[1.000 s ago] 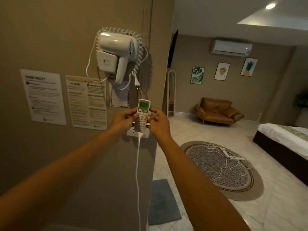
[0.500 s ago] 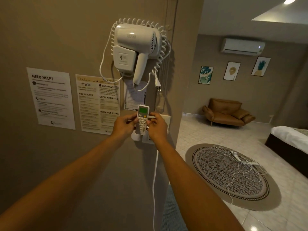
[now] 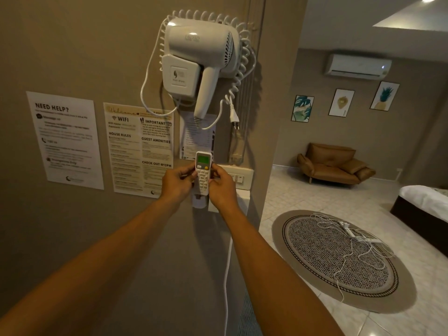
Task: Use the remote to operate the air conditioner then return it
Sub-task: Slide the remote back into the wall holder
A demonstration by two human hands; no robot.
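The remote (image 3: 203,172) now sits lower against the wall than a second ago, its foot entering the white holder (image 3: 200,201) beneath the hair dryer (image 3: 202,57). Both hands pinch its sides: left hand (image 3: 178,181), right hand (image 3: 219,186). The person has stepped closer, and the air conditioner (image 3: 358,67) shows a small light. The return step looks nearly done; sliding it fully down remains.

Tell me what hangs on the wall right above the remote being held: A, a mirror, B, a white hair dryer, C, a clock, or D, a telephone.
B: a white hair dryer with a coiled cord hangs directly above the remote, which the left hand and right hand hold.
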